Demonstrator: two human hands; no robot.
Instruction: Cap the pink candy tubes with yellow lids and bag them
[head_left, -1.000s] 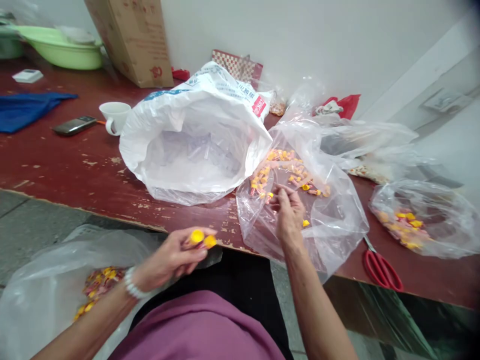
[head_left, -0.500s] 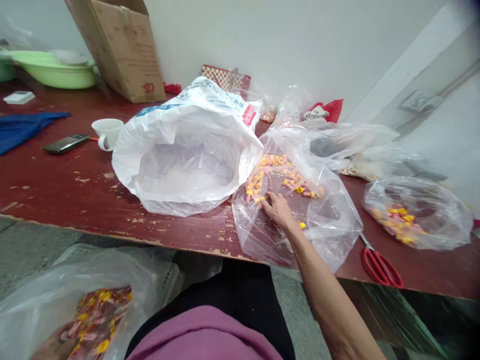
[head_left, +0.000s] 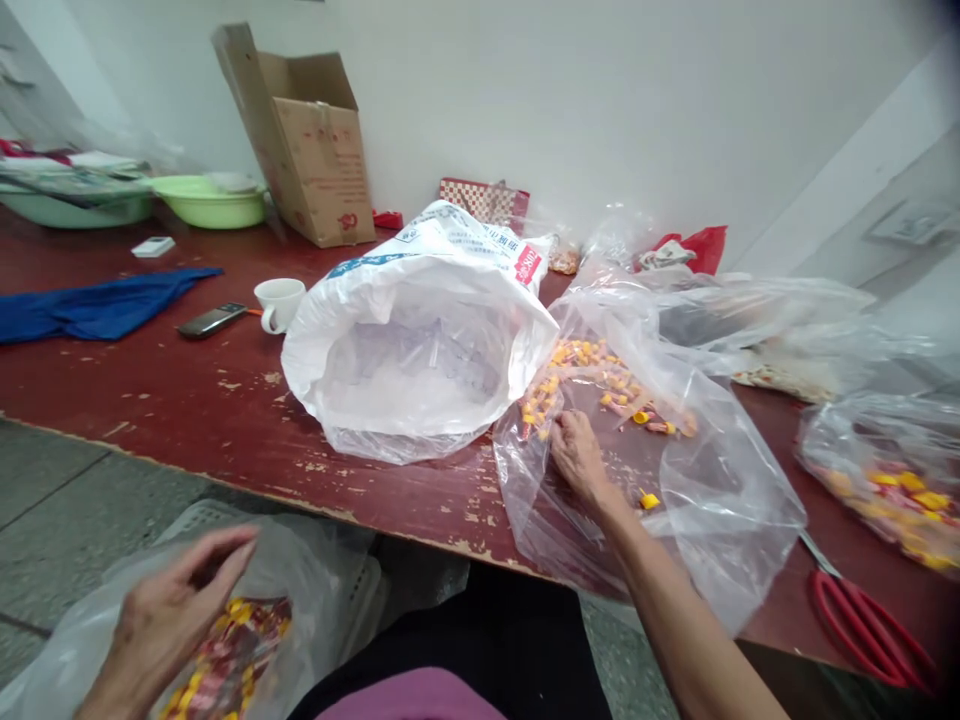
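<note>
My right hand (head_left: 577,455) reaches into a clear plastic bag (head_left: 705,500) lying on the table. Its fingers are curled closed, and whatever they hold is hidden. Close beyond the knuckles lie many small pink pieces with yellow ends (head_left: 585,355), and a single yellow-ended piece (head_left: 649,501) sits to the right of the wrist. Down at the left, my left hand (head_left: 169,610) hovers over an open translucent bag (head_left: 315,570) full of red-and-yellow pieces (head_left: 232,660). Its fingers are stretched out, thumb apart at the base, with nothing seen in them.
A large white sack (head_left: 420,410) lies with its mouth facing me. Red-handled scissors (head_left: 862,620) and another clear bag of pieces (head_left: 900,500) are at right. A white cup (head_left: 279,305), phone (head_left: 212,320), blue cloth (head_left: 112,303), cardboard box (head_left: 322,170) and green basin (head_left: 214,203) stand leftward.
My left hand has risen out of the lower bag of pieces. My right hand stays in the clear bag, its fingers now more curled. The view has turned left.
</note>
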